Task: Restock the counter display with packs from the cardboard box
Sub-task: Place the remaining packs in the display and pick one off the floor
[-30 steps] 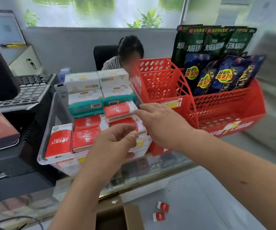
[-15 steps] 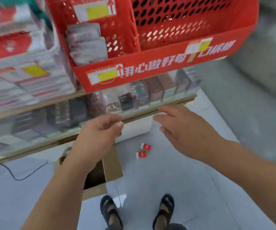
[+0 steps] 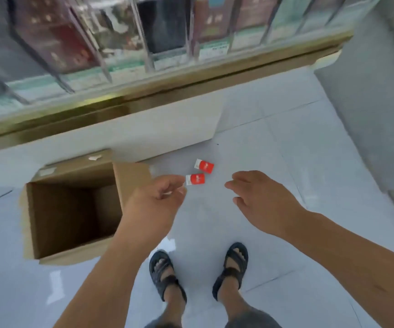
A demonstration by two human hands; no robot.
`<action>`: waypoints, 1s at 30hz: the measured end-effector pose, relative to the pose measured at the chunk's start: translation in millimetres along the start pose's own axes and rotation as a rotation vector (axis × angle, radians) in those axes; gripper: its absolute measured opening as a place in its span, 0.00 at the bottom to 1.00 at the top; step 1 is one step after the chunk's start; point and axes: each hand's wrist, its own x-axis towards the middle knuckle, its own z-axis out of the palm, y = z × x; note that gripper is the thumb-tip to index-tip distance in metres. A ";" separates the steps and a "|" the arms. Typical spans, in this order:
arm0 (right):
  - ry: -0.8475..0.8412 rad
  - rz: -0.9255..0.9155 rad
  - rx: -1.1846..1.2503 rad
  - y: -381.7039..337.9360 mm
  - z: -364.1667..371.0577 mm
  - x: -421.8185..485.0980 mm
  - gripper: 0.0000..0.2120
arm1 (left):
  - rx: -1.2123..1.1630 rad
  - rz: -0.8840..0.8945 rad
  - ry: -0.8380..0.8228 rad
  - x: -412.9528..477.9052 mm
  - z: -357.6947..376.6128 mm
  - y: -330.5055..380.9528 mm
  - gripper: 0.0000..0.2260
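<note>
Head: both hands (image 3: 154, 204) (image 3: 264, 204) loosely open, empty

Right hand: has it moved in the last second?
Yes. The right hand has dropped from above the brass-trimmed glass counter to below its edge, over the grey tiled floor.

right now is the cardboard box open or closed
Open: the cardboard box has its flaps spread, and its brown inside shows.
</note>
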 end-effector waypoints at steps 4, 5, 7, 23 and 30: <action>-0.085 -0.005 -0.022 17.5 87.3 59.8 0.17 | -0.031 -0.023 0.021 63.5 33.5 -68.1 0.11; -0.100 -0.009 -0.025 23.0 109.2 75.0 0.17 | -0.023 -0.027 0.025 78.9 42.5 -82.6 0.11; -0.107 -0.038 -0.041 35.8 154.4 107.8 0.17 | -0.022 -0.023 0.043 109.5 57.8 -109.6 0.11; -0.180 -0.147 -0.337 89.7 426.6 337.9 0.26 | -0.103 -0.155 0.183 281.1 134.5 -315.3 0.09; -0.202 -0.113 -0.374 86.0 450.0 346.9 0.22 | -0.126 -0.184 0.157 284.6 137.3 -319.1 0.10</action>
